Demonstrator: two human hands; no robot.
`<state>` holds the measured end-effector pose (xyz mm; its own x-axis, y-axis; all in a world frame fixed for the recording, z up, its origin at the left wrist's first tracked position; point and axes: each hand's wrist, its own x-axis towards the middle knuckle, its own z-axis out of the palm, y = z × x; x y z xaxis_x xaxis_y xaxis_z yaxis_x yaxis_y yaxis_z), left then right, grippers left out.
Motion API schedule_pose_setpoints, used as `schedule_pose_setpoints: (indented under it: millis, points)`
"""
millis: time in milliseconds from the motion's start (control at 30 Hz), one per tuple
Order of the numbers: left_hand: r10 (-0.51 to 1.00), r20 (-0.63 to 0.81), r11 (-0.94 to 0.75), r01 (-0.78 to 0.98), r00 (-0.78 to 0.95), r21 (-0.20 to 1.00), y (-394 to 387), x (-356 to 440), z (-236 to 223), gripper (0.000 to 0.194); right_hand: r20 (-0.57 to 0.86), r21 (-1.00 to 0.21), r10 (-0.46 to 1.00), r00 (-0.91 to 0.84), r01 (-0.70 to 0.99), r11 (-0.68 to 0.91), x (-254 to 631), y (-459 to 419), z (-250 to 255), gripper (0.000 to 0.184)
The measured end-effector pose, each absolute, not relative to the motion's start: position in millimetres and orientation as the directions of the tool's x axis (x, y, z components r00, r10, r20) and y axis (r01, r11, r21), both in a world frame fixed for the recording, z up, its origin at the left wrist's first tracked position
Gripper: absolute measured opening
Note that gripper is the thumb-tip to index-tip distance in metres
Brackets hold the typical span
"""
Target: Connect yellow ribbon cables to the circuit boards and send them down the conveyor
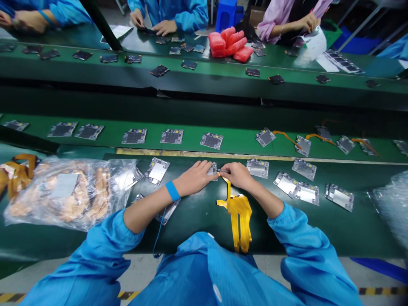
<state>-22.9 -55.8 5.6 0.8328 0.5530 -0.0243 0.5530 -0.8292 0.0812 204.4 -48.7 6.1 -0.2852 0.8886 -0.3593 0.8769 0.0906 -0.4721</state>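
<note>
Circuit board [213, 170]: on the worktop [191, 221].
Left hand [198, 175]: half-open, bracketing the board, apparently to steady it.
Right hand [236, 173]: pinched around a slim dark piece [225, 171].
Yellow cables [241, 214]: piled close, presumably for reach.

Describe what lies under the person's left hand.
A circuit board. Part of its grey face shows between thumb and forefinger, and a corner shows beyond the fingertips. The left hand covers the rest, so details there cannot be seen.
</note>
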Motion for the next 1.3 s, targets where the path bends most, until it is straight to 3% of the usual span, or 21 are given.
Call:
schedule_pose_setpoints:
  millis: [200, 400, 667, 767, 867, 1000, 1167, 1300]
  points:
    - [0.553, -0.004, -0.83, 0.551, 0.833, 0.085, -56, -22, 4, 0.032, -0.245, -0.478, 0.889, -0.387, 0.846, 0.236, 203, -54, 15, 0.033]
    - [0.553, -0.02, -0.828, 0.552, 0.833, 0.092, -55, -22, 4, 0.033, -0.277, -0.445, 0.871, -0.405, 0.858, 0.258, 196, -52, 11, 0.015]
    - [0.583, -0.07, -0.797, 0.587, 0.809, 0.14, -54, -32, 11, 0.028, -0.281, -0.392, 0.863, -0.419, 0.872, 0.295, 200, -53, 9, 0.015]
    - [0.616, -0.094, -0.774, 0.624, 0.782, 0.113, -52, -31, 12, 0.023, -0.248, -0.445, 0.868, -0.43, 0.847, 0.292, 203, -53, 5, 0.012]
    - [0.632, -0.113, -0.756, 0.642, 0.767, 0.13, -47, -29, 10, 0.022, -0.131, -0.575, 0.899, -0.418, 0.771, 0.275, 213, -58, 0, 0.012]
    - [0.591, -0.081, -0.784, 0.595, 0.803, 0.174, -33, -24, 11, 0.024, 0.063, -0.73, 0.963, -0.263, 0.646, 0.224, 237, -72, 1, 0.019]
    - [0.602, -0.02, -0.789, 0.598, 0.798, 0.14, 16, -3, 34, 0.026, 0.157, -0.785, 0.978, -0.138, 0.584, 0.208, 255, -95, 11, 0.026]
    - [0.763, 0.162, -0.644, 0.756, 0.625, 0.116, 74, 14, 52, 0.039, 0.157, -0.782, 0.981, -0.118, 0.591, 0.196, 257, -113, 14, 0.028]
